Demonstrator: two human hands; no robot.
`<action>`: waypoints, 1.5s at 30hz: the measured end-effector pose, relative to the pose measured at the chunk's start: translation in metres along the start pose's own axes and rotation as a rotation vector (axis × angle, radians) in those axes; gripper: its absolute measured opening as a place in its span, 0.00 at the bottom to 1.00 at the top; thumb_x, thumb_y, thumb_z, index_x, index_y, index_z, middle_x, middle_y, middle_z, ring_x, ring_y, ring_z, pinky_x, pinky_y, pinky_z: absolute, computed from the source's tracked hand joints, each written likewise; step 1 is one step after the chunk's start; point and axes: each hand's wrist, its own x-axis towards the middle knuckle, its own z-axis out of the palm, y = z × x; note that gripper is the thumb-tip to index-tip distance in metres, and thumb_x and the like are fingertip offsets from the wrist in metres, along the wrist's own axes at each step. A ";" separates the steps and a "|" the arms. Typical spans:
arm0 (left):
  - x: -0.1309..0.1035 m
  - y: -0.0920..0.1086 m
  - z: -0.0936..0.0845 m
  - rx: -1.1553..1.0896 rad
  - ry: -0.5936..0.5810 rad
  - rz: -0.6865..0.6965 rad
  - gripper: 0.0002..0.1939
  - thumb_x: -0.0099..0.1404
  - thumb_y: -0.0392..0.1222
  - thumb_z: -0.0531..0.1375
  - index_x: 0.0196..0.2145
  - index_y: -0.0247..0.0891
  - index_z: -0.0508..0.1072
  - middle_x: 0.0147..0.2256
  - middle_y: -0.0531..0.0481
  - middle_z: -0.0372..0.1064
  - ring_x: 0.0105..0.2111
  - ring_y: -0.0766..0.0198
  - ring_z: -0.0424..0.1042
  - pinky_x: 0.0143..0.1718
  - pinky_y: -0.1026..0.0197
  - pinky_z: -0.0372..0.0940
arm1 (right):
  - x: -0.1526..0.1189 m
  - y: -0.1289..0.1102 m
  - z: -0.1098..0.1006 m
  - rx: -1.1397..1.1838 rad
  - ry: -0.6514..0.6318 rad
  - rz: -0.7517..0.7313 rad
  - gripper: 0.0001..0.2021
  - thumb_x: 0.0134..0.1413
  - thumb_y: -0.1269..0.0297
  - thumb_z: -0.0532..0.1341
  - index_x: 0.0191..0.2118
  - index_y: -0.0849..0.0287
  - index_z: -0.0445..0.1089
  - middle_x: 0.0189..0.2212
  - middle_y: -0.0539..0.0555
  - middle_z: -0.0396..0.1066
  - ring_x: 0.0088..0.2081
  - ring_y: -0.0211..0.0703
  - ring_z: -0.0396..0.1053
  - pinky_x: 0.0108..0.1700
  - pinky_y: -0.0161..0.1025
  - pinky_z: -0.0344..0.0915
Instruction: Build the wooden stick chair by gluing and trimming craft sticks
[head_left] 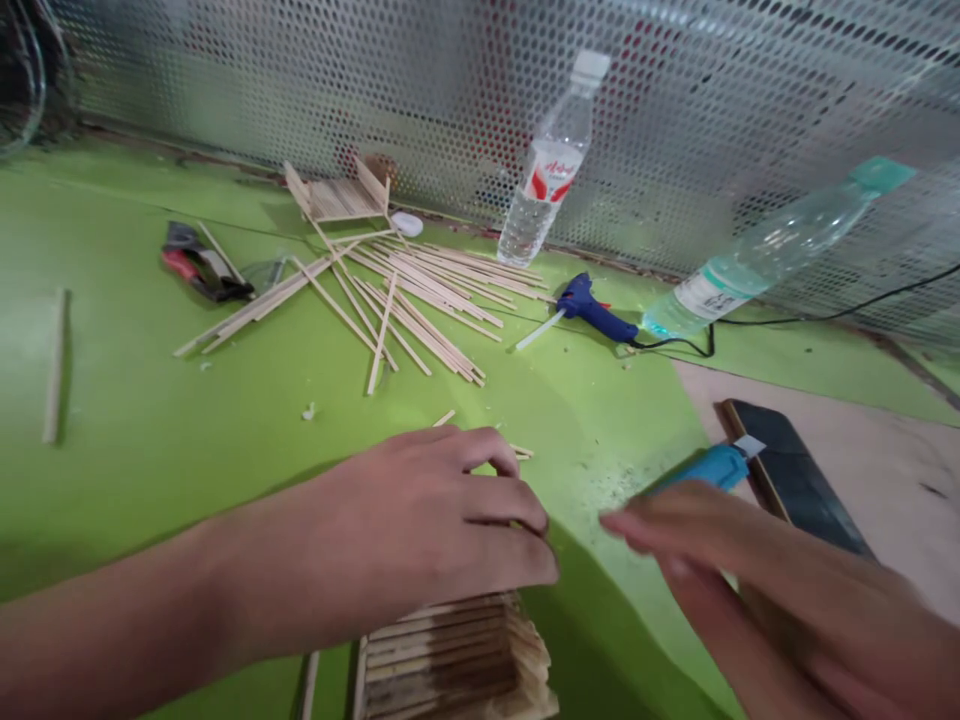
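My left hand (450,520) reaches in from the left, its fingers bent over the far edge of a small box built of wooden sticks (442,660) and gripping it; the fingertips' contact is partly hidden. The box lies at the bottom, its stick rows facing up and its right end uneven. To the right, my right hand (772,590) is slightly blurred, with fingers stretched out and nothing visible in them. Just beyond its fingers lies a blue utility knife (705,468), blade out, beside a dark phone (795,475).
Loose wooden sticks (427,290) are spread across the green table, with a second stick piece (345,200) behind them. A blue glue gun (596,308), two bottles, one clear (544,170) and one green-tinted (772,255), and a black-red tool (199,265) stand or lie near the perforated metal panel (300,80).
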 end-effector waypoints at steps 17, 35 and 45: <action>-0.003 0.000 0.000 0.306 0.115 0.119 0.08 0.70 0.40 0.58 0.45 0.39 0.74 0.47 0.46 0.74 0.48 0.55 0.69 0.43 0.53 0.68 | 0.116 -0.035 0.021 -0.221 -0.207 -0.102 0.07 0.63 0.68 0.58 0.41 0.58 0.73 0.35 0.56 0.74 0.37 0.48 0.69 0.35 0.44 0.66; -0.002 -0.010 0.000 -0.003 0.050 -0.015 0.13 0.69 0.37 0.59 0.50 0.38 0.75 0.48 0.51 0.77 0.47 0.62 0.70 0.51 0.57 0.64 | 0.110 -0.040 0.024 -0.257 -0.135 0.053 0.07 0.65 0.66 0.55 0.37 0.58 0.69 0.31 0.53 0.72 0.33 0.44 0.69 0.32 0.39 0.62; 0.000 -0.013 0.004 0.002 0.070 0.000 0.11 0.71 0.39 0.57 0.47 0.38 0.76 0.46 0.49 0.77 0.45 0.62 0.71 0.46 0.58 0.66 | 0.104 -0.042 0.004 0.157 -0.194 0.407 0.10 0.64 0.58 0.57 0.44 0.52 0.73 0.36 0.51 0.74 0.39 0.41 0.71 0.38 0.35 0.66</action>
